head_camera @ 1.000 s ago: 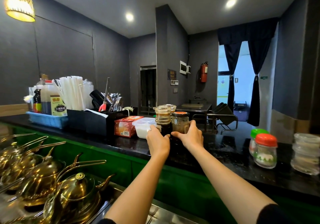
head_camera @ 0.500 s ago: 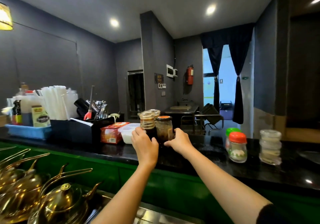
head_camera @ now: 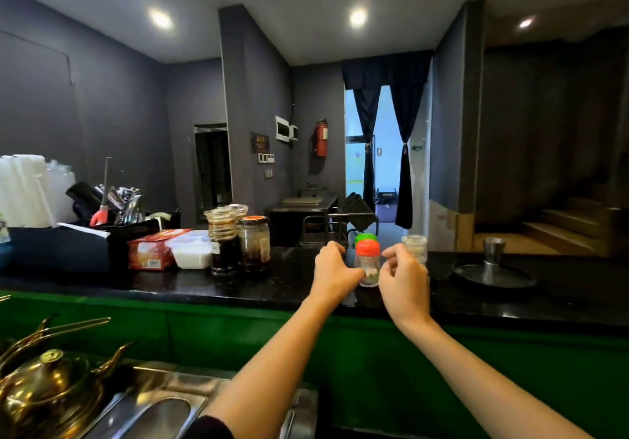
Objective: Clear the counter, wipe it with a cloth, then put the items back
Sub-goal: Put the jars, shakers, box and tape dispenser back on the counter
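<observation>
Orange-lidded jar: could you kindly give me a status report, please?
Left hand and right hand flank orange-lidded jar, grip unclear. Jar upright on counter. Green-lidded jar close behind.

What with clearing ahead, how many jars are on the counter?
6. Left: dark-sauce jar, clear-lidded jar behind it, chili jar. Centre: orange-capped jar, green-capped jar behind it, clear jar beside. More may be hidden.

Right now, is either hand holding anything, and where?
The small clear glass jar with the orange lid sits between both hands. The left hand meets its lower glass body; the right hand curls beside it. A closed grip cannot be told.
</observation>
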{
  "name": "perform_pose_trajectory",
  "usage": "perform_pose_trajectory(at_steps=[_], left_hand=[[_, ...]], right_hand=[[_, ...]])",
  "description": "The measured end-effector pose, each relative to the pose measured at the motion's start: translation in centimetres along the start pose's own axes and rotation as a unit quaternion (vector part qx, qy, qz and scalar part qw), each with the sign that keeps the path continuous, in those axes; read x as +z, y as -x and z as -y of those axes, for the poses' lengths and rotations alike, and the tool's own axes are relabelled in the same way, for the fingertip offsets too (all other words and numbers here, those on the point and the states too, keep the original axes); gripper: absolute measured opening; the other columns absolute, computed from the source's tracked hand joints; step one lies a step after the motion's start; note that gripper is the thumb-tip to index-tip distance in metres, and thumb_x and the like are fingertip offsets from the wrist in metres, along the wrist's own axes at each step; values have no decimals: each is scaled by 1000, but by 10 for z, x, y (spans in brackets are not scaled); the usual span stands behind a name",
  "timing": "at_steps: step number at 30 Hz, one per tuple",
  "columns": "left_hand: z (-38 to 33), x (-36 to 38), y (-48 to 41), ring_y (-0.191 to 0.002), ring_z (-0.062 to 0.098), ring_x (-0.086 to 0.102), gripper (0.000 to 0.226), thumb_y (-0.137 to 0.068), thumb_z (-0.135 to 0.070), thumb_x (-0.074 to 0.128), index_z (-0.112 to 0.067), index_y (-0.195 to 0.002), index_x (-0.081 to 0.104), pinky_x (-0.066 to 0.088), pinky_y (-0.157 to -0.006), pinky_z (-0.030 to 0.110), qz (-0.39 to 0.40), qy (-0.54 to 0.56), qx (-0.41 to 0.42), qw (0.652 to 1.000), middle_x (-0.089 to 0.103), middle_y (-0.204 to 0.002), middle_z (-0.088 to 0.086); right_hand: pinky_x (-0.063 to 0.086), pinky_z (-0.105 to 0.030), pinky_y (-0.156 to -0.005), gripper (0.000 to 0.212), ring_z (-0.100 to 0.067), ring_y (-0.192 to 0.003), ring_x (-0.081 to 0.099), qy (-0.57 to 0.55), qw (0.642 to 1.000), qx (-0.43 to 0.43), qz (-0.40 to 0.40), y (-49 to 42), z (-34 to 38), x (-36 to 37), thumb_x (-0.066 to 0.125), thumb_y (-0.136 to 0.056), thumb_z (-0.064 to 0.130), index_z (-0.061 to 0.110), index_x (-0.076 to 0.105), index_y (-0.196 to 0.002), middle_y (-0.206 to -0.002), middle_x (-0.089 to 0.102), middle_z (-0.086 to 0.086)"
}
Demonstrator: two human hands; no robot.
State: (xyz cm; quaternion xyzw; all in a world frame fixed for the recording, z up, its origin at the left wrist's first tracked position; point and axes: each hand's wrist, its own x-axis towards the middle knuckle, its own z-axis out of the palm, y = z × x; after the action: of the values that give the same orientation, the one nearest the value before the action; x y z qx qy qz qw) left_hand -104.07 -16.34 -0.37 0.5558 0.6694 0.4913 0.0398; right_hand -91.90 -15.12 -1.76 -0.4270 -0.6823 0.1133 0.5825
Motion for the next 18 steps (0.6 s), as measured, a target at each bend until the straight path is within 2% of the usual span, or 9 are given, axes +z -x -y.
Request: perform_pose_trajectory(at_steps=[3,7,9,11,13,15,18], left_hand=[[-8,18,2,-93,26,58,55,-52,-40,71,-10,-94,54,50,-78,38,24,-4,-26,999,61,-96,8],[-9,32,0,-93,25,62,40,-64,-32,79,-14,-88,53,45,-73,31,10,13,-47,999,66,-96,8],[-7,30,-2,-89,23,63,34,-66,-28,78,-14,-83,52,40,-66,26,-9,23,-54,998,63,-87,3],[-4,24,-2,-83,19,61,31,-66,-24,77,-13,-83,54,37,-64,24,-31,35,-61,997,59,-82,0],[1,15,-1,-81,18,59,30,-67,-23,77,-11,-85,56,37,-64,24,-47,37,-63,996,58,-83,0],[7,4,0,-84,19,60,31,-67,-22,78,-9,-87,58,38,-66,23,-55,27,-63,996,61,-86,3],[21,-14,-4,-81,16,55,34,-68,-20,79,-5,-94,61,38,-69,22,-63,16,-74,995,65,-94,7]], right_hand=[[42,-28,-67,23,-24,-78,58,-8,999,21,23,-3,-15,-7,50,-79,-11,6,61,-90,-82,61,-6],[44,-28,-75,34,-26,-88,58,-6,997,30,64,-5,-20,-9,47,-79,-14,1,63,-105,-96,63,-14],[40,-25,-72,33,-20,-85,51,-14,994,37,101,-8,-13,-6,46,-83,-14,-1,60,-110,-94,59,-12],[34,-20,-66,32,-20,-87,53,-20,989,48,136,-14,-6,3,47,-85,-11,1,56,-113,-94,55,-6],[38,-22,-71,32,-28,-99,58,-9,985,73,154,-20,-2,16,50,-87,-5,0,49,-118,-106,60,-12],[45,-35,-84,49,-34,-113,55,12,980,107,165,-26,-1,30,54,-88,2,-4,35,-134,-125,55,-21],[44,-40,-95,74,-39,-125,47,23,972,160,168,-36,2,46,58,-89,6,-5,12,-146,-141,41,-25]])
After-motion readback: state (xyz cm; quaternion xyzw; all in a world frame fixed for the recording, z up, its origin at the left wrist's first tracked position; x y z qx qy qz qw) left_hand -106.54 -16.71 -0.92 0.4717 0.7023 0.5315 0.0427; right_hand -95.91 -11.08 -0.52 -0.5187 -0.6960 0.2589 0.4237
